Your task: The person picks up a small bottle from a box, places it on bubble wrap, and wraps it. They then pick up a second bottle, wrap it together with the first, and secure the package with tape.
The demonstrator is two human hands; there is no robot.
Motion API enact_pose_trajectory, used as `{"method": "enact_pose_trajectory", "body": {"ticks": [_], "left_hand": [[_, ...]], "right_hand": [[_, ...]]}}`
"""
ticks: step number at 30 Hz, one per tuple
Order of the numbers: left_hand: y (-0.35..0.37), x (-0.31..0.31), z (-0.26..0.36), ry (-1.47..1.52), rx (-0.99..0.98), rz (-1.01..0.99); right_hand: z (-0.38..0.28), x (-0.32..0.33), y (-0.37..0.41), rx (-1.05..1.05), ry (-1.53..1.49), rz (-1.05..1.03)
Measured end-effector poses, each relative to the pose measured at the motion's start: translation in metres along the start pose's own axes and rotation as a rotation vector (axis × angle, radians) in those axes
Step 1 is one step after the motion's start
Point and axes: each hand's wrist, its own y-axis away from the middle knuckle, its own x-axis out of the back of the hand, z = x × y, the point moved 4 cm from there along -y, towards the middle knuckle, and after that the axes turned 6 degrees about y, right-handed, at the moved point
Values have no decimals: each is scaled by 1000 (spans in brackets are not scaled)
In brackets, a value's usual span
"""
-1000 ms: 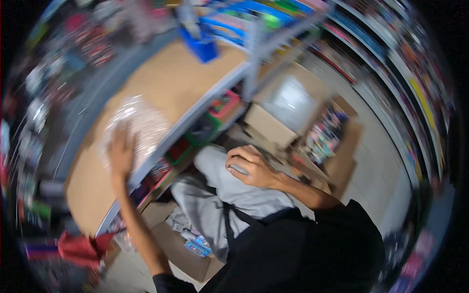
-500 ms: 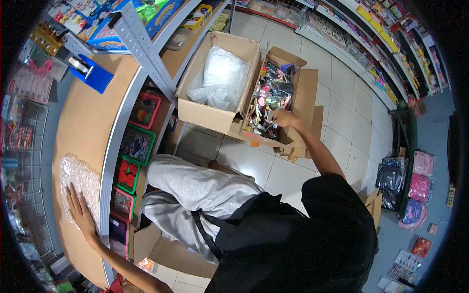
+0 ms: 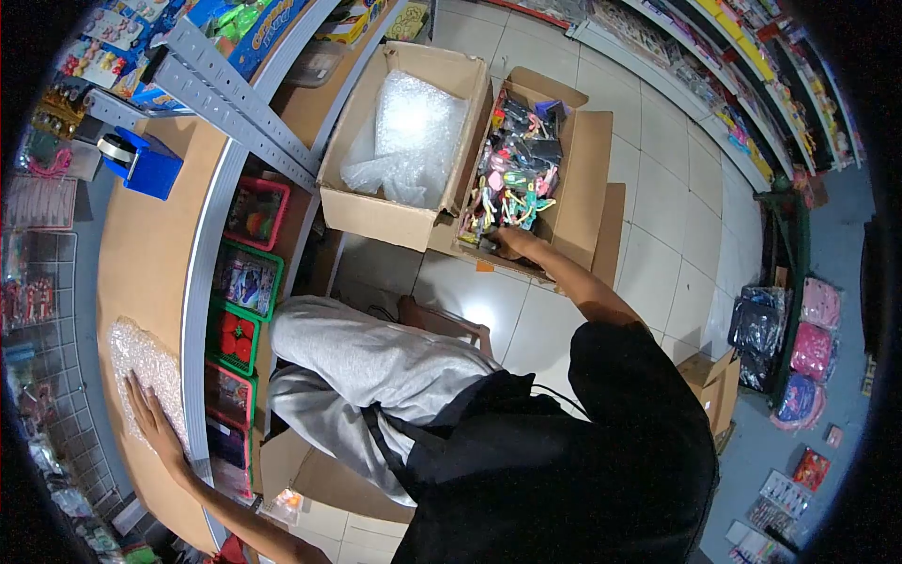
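Observation:
My left hand (image 3: 153,420) lies flat on a sheet of bubble wrap (image 3: 141,352) on the wooden counter, fingers stretched out. My right hand (image 3: 512,242) reaches into the near end of an open cardboard box (image 3: 584,193). This box holds a jumble of small colourful items (image 3: 512,179), many in dark or clear packaging; their exact kind is hard to make out. The fingertips of my right hand are down among these items and partly hidden, so any grip does not show.
Beside that box stands a second cardboard box (image 3: 376,218) with bubble wrap (image 3: 418,122) inside. A blue tape dispenser (image 3: 150,167) sits on the counter (image 3: 141,263). Red and green baskets (image 3: 246,282) line the shelf below. Stocked shelves (image 3: 695,103) run along the far right.
My right hand has moved lower, toward the near end of the box and deeper among the items. My left hand stays flat on the bubble wrap. The view has shifted slightly.

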Motion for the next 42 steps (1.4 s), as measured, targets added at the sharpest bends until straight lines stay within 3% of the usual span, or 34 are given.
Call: {"method": "enact_pose_trajectory", "body": {"ticks": [2, 4, 8, 9, 12, 13, 17, 21, 24, 26, 31, 38, 39, 42], "left_hand": [[0, 0, -2, 6, 4, -1], [-1, -1, -1, 13, -3, 9], [-2, -2, -7, -10, -57, 19], [-2, -2, -6, -11, -53, 22], [-1, -1, 0, -30, -48, 28], [-1, 0, -1, -49, -54, 27], [0, 1, 7, -93, -62, 36], [2, 0, -1, -111, -24, 48], [2, -1, -4, -134, -10, 50], [4, -1, -1, -151, 12, 58], [8, -2, 1, -175, 85, 57], [14, 4, 15, -137, 123, 127], [14, 5, 16, -122, 120, 141], [16, 9, 22, -83, 129, 162]], "right_hand": [[5, -3, 7, -283, -471, 4], [-5, 8, 4, -144, -298, 84], [-30, 57, 25, -117, 115, -136], [-31, 64, 25, -189, 162, -152], [-54, 109, 61, -148, 6, 59], [-65, 133, 74, -194, -84, 93], [-54, 156, 90, -56, -434, 262], [-64, 170, 93, -36, -1077, 447], [-121, 207, 94, 63, -1659, 564], [-168, 238, 85, 232, -1798, 448], [-263, 278, 39, 432, -2179, 222], [-389, 307, -16, 561, -2123, -21], [-407, 310, -23, 654, -2148, -169], [-470, 321, -9, 670, -2145, -408]]}}
